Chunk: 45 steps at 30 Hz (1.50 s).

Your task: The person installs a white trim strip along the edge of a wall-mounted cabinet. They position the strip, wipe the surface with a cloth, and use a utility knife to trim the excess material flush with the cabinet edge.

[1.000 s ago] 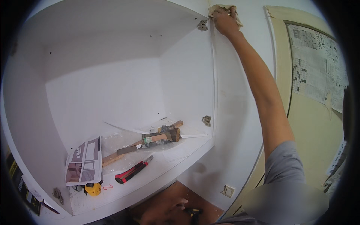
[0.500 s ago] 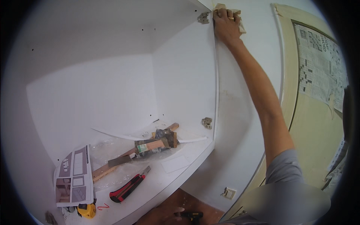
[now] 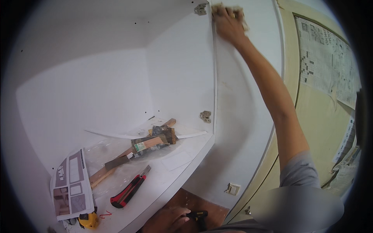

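My right hand (image 3: pixel 229 27) is raised high at the upper right, its fingers bent over a crumpled tan cloth (image 3: pixel 241 17). It presses the cloth flat on the white wall (image 3: pixel 248 66), right beside the front edge of the white cabinet (image 3: pixel 180 70). The hand is a little blurred. Low in the view, below the cabinet, my left hand (image 3: pixel 173 219) hangs in shadow with its fingers apart and nothing seen in them. Behind its fingertips shows a black and yellow power drill (image 3: pixel 199 217), apparently on the brown floor.
On the cabinet's bottom panel lie a red and black utility knife (image 3: pixel 128 192), wood strips (image 3: pixel 101 176), a packaged item (image 3: pixel 155 143), a printed sheet (image 3: pixel 74 186) and a yellow tape measure (image 3: pixel 88 220). Metal hinges (image 3: pixel 205 116) jut from the side panel. A newspaper-covered door (image 3: pixel 322 124) stands right.
The view has shifted, so the cabinet sits farther left and up. My right hand still holds the cloth to the wall near the top. My left hand has come further into view.
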{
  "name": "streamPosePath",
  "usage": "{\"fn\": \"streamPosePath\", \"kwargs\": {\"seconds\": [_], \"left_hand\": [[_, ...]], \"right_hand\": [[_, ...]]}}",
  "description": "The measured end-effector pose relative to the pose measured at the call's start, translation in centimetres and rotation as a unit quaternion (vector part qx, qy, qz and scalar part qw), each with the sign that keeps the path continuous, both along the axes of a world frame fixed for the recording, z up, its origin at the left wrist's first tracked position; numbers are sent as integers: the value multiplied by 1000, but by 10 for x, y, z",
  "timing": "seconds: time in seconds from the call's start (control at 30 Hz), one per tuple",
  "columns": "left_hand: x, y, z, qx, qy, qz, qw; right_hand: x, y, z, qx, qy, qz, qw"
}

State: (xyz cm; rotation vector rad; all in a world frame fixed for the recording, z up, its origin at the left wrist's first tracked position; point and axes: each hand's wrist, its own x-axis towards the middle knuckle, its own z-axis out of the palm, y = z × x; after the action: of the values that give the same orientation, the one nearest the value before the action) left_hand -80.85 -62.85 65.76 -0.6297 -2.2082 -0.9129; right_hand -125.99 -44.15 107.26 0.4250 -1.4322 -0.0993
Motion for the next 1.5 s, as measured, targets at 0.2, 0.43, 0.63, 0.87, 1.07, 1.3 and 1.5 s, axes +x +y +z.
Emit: {"fn": "streamPosePath", "kwargs": {"seconds": [0.2, 0.43, 0.63, 0.87, 1.07, 1.3, 1.5], "left_hand": [[-4, -23, -21, 140, -206, -61, 967], [-17, -38, -61, 242, -283, -176, 911], [-2, -1, -23, 324, -328, -73, 885], [-15, -24, -41, 8, -211, 40, 977], [-28, -31, -34, -10, -231, 16, 973], [-29, -23, -33, 12, -275, 3, 961], [-31, -23, -41, 11, -289, 43, 956]], "right_hand": [[9, -6, -29, 50, -84, -5, 995], [41, 20, -107, 196, -149, -23, 969], [32, 20, -27, 119, -160, -84, 976], [13, 13, -326, 174, -141, 28, 974], [20, 25, -286, 235, -195, 35, 951], [-5, 4, -212, 42, -51, -7, 998], [36, 2, -438, 40, -205, 76, 975]]}}
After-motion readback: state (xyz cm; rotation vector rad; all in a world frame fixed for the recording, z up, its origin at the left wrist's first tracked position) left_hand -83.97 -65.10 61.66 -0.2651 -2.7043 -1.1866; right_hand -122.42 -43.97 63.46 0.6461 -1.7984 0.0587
